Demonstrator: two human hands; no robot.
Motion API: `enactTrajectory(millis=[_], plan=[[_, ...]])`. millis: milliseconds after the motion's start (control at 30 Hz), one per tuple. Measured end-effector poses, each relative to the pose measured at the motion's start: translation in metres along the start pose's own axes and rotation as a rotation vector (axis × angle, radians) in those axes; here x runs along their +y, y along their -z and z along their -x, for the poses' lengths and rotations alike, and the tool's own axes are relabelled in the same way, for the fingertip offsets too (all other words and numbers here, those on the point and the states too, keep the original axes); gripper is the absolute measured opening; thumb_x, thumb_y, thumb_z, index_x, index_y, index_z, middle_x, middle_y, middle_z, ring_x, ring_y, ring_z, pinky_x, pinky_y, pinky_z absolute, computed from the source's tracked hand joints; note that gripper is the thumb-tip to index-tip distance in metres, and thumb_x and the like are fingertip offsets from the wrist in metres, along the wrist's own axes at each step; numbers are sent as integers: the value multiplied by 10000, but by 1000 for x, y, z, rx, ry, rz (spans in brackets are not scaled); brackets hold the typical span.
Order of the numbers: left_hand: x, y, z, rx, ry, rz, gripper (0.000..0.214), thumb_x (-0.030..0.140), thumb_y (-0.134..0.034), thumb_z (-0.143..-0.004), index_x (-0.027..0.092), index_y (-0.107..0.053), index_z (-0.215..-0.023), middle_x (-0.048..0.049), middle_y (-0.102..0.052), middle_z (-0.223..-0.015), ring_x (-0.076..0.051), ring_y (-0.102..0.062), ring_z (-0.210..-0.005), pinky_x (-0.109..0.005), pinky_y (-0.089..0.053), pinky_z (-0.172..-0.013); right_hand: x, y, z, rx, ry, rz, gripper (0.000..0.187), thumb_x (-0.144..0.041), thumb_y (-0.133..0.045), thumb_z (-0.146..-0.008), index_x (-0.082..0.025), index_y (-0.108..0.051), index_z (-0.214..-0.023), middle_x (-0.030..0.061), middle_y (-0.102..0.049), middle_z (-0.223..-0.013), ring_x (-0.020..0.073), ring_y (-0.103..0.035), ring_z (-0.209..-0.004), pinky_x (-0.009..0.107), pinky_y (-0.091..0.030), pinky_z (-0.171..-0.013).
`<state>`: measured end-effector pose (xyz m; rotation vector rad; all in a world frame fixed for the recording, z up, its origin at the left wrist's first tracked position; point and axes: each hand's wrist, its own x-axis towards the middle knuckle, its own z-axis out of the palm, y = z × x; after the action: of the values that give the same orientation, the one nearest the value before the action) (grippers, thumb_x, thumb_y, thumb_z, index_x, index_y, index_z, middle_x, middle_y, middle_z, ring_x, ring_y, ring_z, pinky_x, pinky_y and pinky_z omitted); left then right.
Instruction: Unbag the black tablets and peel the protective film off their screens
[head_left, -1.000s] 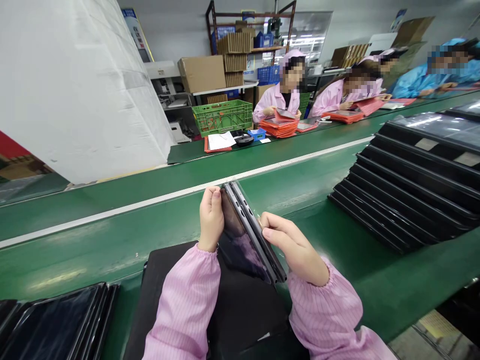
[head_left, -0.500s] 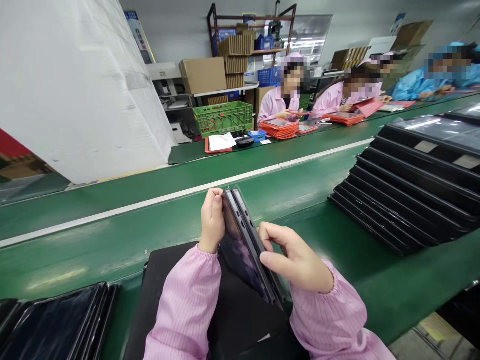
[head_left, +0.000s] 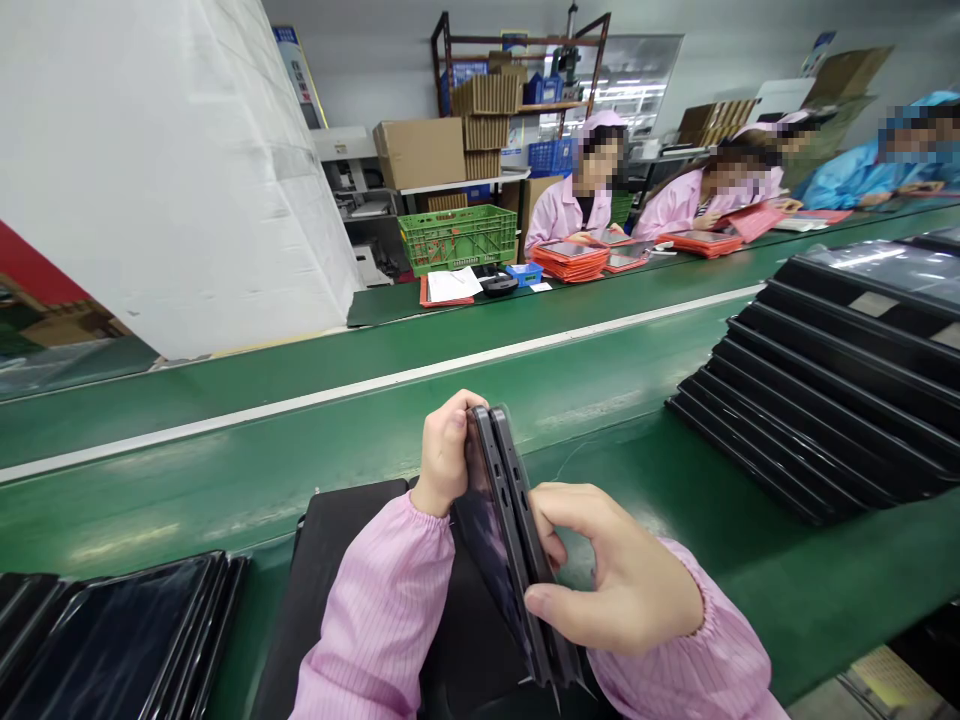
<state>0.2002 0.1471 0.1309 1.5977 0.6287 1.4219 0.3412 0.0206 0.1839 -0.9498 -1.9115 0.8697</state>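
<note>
Two dark tablets (head_left: 510, 535) stand on edge face to back between my hands, tilted over a black padded surface (head_left: 337, 550). Ports show along their near side edges, and the left one's glossy screen faces left. My left hand (head_left: 444, 452) is closed around their far top corner. At the right, my right hand (head_left: 611, 575) is closed on the tablets, its thumb against the side edge and its bent fingers at the right-hand tablet's back. Thin clear film sticks out at the bottom corners. The fingertips behind the tablets are hidden.
A tall pile of black tablets (head_left: 817, 400) leans at the right on the green bench (head_left: 600, 470). More dark tablets (head_left: 112, 640) lie at the lower left. Across the belt, people in pink and blue sit beside red-cased tablets (head_left: 570, 262) and a green crate (head_left: 457, 240).
The tablets have come down and slightly right in view, standing steeper. My right hand has slid lower along their side, its thumb still on the edge. The whole view has shifted slightly.
</note>
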Motion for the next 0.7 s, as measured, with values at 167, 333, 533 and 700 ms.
enactTrajectory(millis=[167, 333, 533, 700], plan=[[2, 0, 2, -8, -26, -14, 613, 771, -366, -873, 220, -571, -701, -7, -528, -599, -158, -452, -550, -307, -336, -539, -1, -3, 0, 58, -32, 57, 333, -262, -639, -757, -224, -328, -644, -57, -404, -591, 103, -374, -540, 259, -313, -532], [0, 1, 3, -4, -59, -31, 604, 752, -357, -891, 220, -582, -714, -8, -538, -611, -158, -460, -554, -311, -344, -553, -4, -12, -2, 157, -83, 107, 337, -304, -657, -767, -220, -353, -647, -55, -398, -600, 103, -363, -542, 261, -308, -526], [-2, 1, 5, 16, -52, -20, 595, 745, -378, -887, 219, -587, -706, -6, -536, -601, -160, -463, -552, -308, -352, -549, -5, -18, -1, 198, -115, 135, 344, -303, -661, -759, -224, -346, -645, -56, -386, -599, 105, -359, -542, 261, -307, -515], [-23, 0, -1, 191, -6, -41, 480, 616, -477, -910, 204, -628, -715, -22, -613, -678, -168, -540, -641, -294, -417, -620, -2, -18, -3, 249, -111, 166, 317, -263, -636, -751, -225, -342, -639, -59, -375, -586, 99, -355, -526, 251, -306, -500]])
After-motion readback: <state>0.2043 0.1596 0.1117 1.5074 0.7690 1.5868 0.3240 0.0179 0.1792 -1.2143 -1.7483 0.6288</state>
